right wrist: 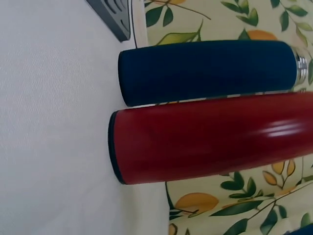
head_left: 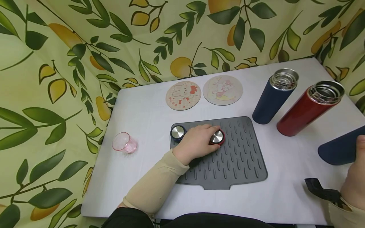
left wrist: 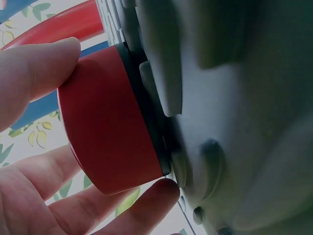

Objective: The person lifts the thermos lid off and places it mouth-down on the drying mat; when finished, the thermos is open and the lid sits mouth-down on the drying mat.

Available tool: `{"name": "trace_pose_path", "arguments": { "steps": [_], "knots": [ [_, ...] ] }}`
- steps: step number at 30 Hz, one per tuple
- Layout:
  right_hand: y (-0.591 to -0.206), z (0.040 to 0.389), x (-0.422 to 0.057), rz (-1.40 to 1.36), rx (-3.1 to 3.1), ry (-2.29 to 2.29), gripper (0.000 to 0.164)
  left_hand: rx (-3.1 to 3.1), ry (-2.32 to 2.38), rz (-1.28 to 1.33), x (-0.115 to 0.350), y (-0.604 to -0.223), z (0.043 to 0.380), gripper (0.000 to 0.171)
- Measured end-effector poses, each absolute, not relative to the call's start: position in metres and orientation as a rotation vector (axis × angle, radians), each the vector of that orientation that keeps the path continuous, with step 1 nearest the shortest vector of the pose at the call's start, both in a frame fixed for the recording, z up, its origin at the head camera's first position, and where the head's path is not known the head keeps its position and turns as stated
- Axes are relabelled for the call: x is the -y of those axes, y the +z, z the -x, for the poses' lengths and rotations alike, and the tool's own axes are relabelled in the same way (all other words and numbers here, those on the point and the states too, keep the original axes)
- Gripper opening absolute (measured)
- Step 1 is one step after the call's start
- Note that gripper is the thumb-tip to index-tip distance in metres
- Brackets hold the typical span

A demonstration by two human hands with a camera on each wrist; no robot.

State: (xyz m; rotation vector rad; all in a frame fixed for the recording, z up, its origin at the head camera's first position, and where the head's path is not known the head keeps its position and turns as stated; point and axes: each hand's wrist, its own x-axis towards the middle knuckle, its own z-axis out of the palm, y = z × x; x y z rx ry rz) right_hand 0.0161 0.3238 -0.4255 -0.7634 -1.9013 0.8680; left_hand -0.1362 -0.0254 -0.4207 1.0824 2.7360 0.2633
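My left hand (head_left: 198, 142) grips a red flask lid (head_left: 217, 137) with a steel top, which stands on a grey ridged drying mat (head_left: 242, 164). In the left wrist view, thumb and fingers lie around the red side of the lid (left wrist: 110, 122), close over the ridges. At the right edge of the head view my right hand (head_left: 353, 186) holds a dark blue flask (head_left: 336, 150), thumb against its side; the other fingers and the flask's top are out of frame. A navy lid (head_left: 178, 132) with a steel top sits on the mat left of my left hand.
A lidless blue flask (head_left: 269, 99) and a lidless red flask (head_left: 305, 114) stand upright right of the mat. Two round picture coasters (head_left: 183, 96) lie behind it. A pink glass (head_left: 124, 143) stands at left. Patterned cloth (head_left: 85, 63) hangs behind the white table (head_left: 134, 177).
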Motion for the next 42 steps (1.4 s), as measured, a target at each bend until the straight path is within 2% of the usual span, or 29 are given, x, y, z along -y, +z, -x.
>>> {"name": "trace_pose_path", "arguments": {
  "steps": [4, 7, 10, 13, 18, 19, 21, 22, 23, 25, 26, 28, 29, 30, 32, 37, 42],
  "knots": [
    [-0.419, -0.007, -0.329, 1.055, 1.836, 1.149, 0.057, -2.729, 0.270, -1.074, 0.025, -0.421, 0.136, 0.073],
    [-0.406, 0.003, -0.325, 1.308, 1.857, 1.158, 0.061, -2.728, 0.272, -1.069, 0.025, -0.421, 0.136, 0.074],
    [-0.397, 0.007, -0.317, 1.362, 1.949, 1.071, 0.065, -2.725, 0.278, -1.075, 0.025, -0.420, 0.136, 0.075],
    [-0.396, 0.002, -0.308, 1.101, 2.062, 0.955, 0.073, -2.727, 0.319, -1.082, 0.026, -0.418, 0.136, 0.075],
    [-0.396, -0.010, -0.292, 0.524, 2.147, 0.955, 0.098, -2.764, 0.437, -1.105, 0.029, -0.410, 0.134, 0.070],
    [-0.394, -0.011, -0.289, 0.449, 2.161, 0.955, 0.096, -2.769, 0.461, -1.115, 0.029, -0.407, 0.133, 0.070],
    [-0.392, -0.012, -0.282, 0.312, 2.199, 0.941, 0.074, -2.771, 0.503, -1.143, 0.030, -0.402, 0.130, 0.069],
    [-0.392, -0.013, -0.278, 0.245, 2.222, 0.918, 0.071, -2.768, 0.524, -1.162, 0.030, -0.400, 0.128, 0.068],
    [-0.392, -0.012, -0.275, 0.174, 2.246, 0.886, 0.077, -2.763, 0.550, -1.184, 0.029, -0.397, 0.126, 0.068],
    [-0.393, -0.012, -0.268, 0.044, 2.292, 0.782, 0.099, -2.753, 0.599, -1.240, 0.029, -0.393, 0.122, 0.068],
    [-0.393, -0.012, -0.264, -0.015, 2.312, 0.756, 0.100, -2.746, 0.627, -1.279, 0.029, -0.391, 0.119, 0.068],
    [-0.394, -0.011, -0.257, -0.098, 2.348, 0.733, 0.076, -2.725, 0.693, -1.374, 0.029, -0.386, 0.114, 0.069],
    [-0.394, -0.012, -0.254, -0.130, 2.368, 0.728, 0.070, -2.714, 0.722, -1.425, 0.029, -0.383, 0.112, 0.069],
    [-0.395, -0.011, -0.251, -0.162, 2.378, 0.724, 0.073, -2.698, 0.754, -1.480, 0.029, -0.380, 0.109, 0.071],
    [-0.395, -0.011, -0.245, -0.218, 2.402, 0.729, 0.089, -2.661, 0.800, -1.600, 0.030, -0.375, 0.105, 0.074],
    [-0.394, -0.008, -0.235, -0.348, 2.439, 0.708, 0.088, -2.576, 0.863, -1.795, 0.031, -0.369, 0.096, 0.083],
    [-0.393, -0.002, -0.227, -0.487, 2.458, 0.648, 0.084, -2.564, 0.868, -1.841, 0.032, -0.369, 0.089, 0.087]
  ]
}}
